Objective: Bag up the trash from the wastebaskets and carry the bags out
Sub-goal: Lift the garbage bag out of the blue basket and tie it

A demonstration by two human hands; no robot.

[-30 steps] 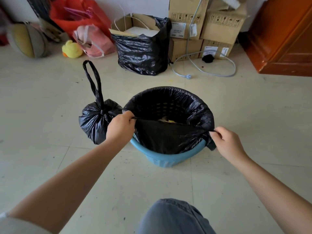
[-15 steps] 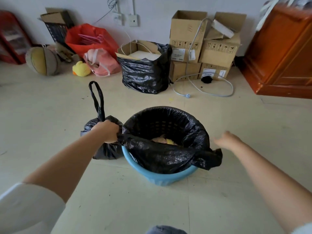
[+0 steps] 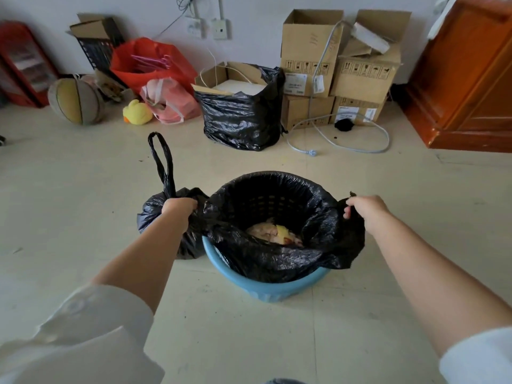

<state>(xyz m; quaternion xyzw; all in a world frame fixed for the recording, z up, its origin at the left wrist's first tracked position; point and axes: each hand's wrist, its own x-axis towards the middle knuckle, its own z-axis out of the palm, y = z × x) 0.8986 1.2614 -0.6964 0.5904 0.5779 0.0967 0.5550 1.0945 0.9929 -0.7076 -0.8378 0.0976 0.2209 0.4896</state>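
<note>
Two bare forearms in pushed-up white sleeves (image 3: 91, 322) reach forward over a pale tiled floor (image 3: 69, 217). The left hand (image 3: 178, 207) is closed around the left edge of a black bin liner (image 3: 266, 259), and the right hand (image 3: 367, 210) pinches the liner's right edge in curled fingers. The liner sits in a blue wastebasket (image 3: 266, 289) on the floor between the hands, its near rim partly bare, with pale scraps (image 3: 273, 234) at the bottom. Just left, touching the basket, stands a tied black trash bag (image 3: 158, 217) with an upright loop handle. Farther off, by the wall, are another black bag (image 3: 241, 120), cardboard boxes (image 3: 310, 54) and a yellow duck toy (image 3: 137, 112).
</note>
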